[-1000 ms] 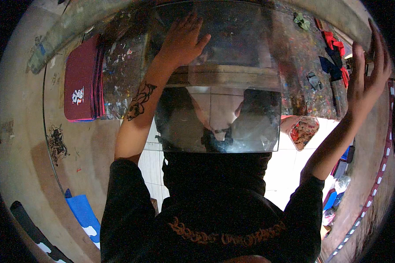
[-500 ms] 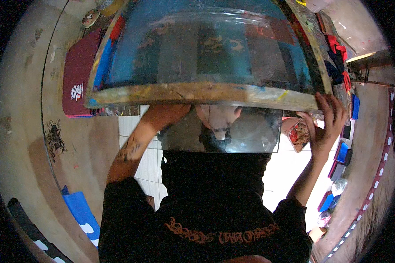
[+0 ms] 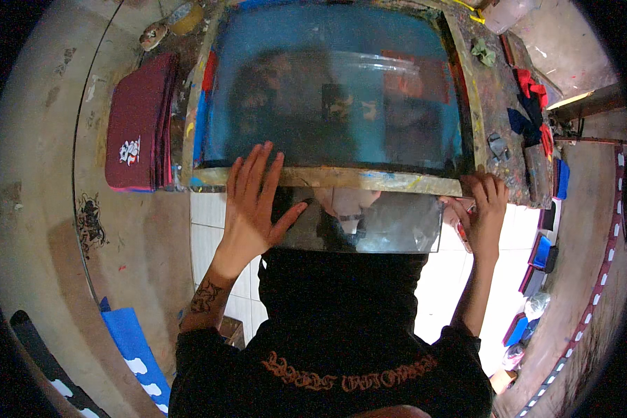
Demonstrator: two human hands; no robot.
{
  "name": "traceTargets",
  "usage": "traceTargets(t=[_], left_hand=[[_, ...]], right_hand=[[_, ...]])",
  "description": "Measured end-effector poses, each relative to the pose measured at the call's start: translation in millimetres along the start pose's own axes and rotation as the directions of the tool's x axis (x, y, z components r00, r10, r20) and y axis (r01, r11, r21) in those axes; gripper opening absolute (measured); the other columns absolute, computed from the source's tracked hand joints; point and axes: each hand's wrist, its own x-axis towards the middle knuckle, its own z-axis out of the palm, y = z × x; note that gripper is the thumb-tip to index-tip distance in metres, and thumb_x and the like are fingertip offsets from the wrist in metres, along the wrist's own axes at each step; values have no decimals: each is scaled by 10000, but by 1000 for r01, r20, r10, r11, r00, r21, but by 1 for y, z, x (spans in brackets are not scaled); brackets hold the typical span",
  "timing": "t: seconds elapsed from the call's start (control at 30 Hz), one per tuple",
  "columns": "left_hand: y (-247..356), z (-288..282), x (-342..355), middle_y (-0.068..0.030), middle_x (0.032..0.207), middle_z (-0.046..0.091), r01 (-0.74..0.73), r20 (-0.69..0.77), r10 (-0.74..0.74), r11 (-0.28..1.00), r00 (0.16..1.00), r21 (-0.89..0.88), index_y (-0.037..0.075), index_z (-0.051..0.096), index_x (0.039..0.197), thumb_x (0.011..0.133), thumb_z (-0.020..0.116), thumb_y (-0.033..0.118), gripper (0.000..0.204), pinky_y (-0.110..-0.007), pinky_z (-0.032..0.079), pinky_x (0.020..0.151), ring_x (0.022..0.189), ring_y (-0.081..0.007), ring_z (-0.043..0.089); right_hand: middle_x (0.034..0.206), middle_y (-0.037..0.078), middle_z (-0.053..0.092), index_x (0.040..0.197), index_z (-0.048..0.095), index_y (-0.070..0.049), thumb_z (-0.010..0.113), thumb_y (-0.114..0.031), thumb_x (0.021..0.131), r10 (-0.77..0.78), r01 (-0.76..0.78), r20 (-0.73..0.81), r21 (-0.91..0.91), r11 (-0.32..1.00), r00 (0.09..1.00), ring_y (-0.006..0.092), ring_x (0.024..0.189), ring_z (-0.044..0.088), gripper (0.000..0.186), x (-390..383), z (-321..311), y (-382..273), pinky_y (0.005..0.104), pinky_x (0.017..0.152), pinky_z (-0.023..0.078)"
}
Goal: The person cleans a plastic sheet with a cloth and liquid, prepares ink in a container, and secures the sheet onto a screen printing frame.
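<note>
- We see the big wood-framed screen (image 3: pixel 306 104) over the spotty table (image 3: pixel 493 97).
- Our left hand (image 3: pixel 254 205) is spread across its near edge.
- Our right hand (image 3: pixel 488 212) bends at its near right corner; we can't tell if it pinches.
- Dark red pads (image 3: pixel 138 125) sit left of it.

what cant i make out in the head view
Head view:
Tabletop under the screen-printing frame: mostly hidden by its dark mesh
Far end of the clear pane: hidden under the frame
Palm of the left hand: hidden by its back
Patterns on the mesh: too blurred
Lower end of the blue strip: cut by the picture's edge
</note>
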Motion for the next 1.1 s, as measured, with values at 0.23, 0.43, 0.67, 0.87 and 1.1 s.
traceTargets(t=[0.23,0.43,0.67,0.87,1.1], left_hand=[[-2,11,8,-232,1628,264,39,126,-42,999,991,25,1,357,1537,952,660,328,735,-554,165,1220,1522,-379,240],[-3,8,6,-223,1639,246,26,126,-24,1000,992,-13,5,336,1546,975,599,290,690,-537,132,1240,1527,-380,224],[-6,19,5,-195,1581,365,21,67,-26,998,997,64,40,405,1514,990,604,280,609,-524,195,1220,1467,-348,343],[-15,32,-1,-197,1344,522,-4,-53,5,1000,999,22,66,520,1414,957,669,185,495,-537,300,1133,1275,-387,467],[-20,32,-2,-198,1267,540,-12,-51,13,1000,999,20,61,547,1372,943,686,170,463,-546,332,1067,1218,-388,482]], right_hand=[[1239,213,625,1195,664,11,621,-252,980,121,-102,-49,289,952,992,398,1179,570,342,54,-22,29,462,1033,431],[1435,219,547,1370,574,-15,470,-211,1055,43,-31,-33,293,956,999,398,1346,502,386,107,29,73,442,1159,368],[1534,187,457,1485,475,-76,494,-261,1035,55,-59,33,137,989,998,351,1453,384,487,94,49,116,453,1206,297],[1632,153,314,1547,391,-111,475,-460,1035,80,-83,163,8,997,983,353,1492,319,625,86,59,127,519,1219,252],[1611,166,348,1513,443,-89,485,-482,1030,52,-63,136,79,995,989,376,1484,324,625,85,58,132,487,1214,277]])
